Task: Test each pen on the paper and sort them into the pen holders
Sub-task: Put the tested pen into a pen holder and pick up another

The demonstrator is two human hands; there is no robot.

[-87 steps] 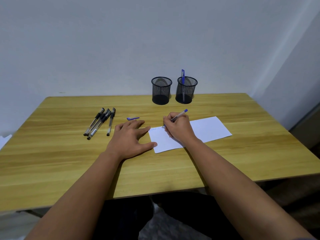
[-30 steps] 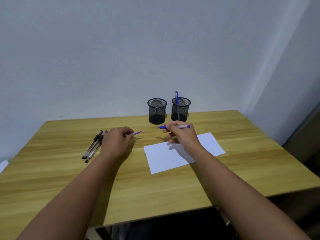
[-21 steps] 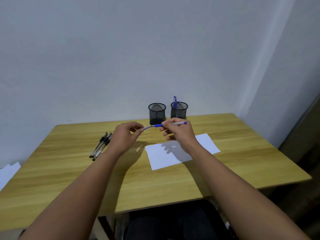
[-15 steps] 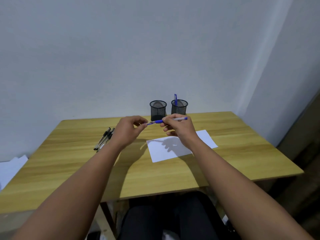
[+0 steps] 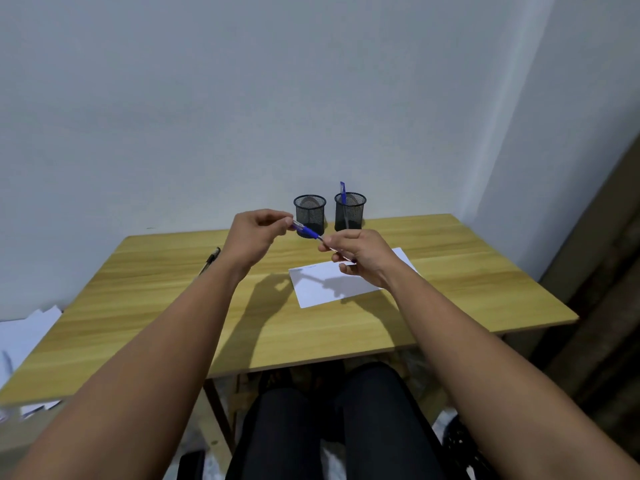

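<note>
In the middle of the frame, above the table [image 5: 467, 271], the left hand [image 5: 252, 237] and right hand [image 5: 360, 254] each pinch an end of a blue pen [image 5: 307, 231] slanting between them, over the paper [image 5: 322, 289] and before two mesh cups [image 5: 310, 214].

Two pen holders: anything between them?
Nothing: in the head view a bare gap of wall and table separates the left holder from the right holder.

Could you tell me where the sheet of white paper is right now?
In the head view, the white paper sheet lies flat on the wooden table, right of centre, beneath the right hand and in front of the two black mesh pen holders.
</note>
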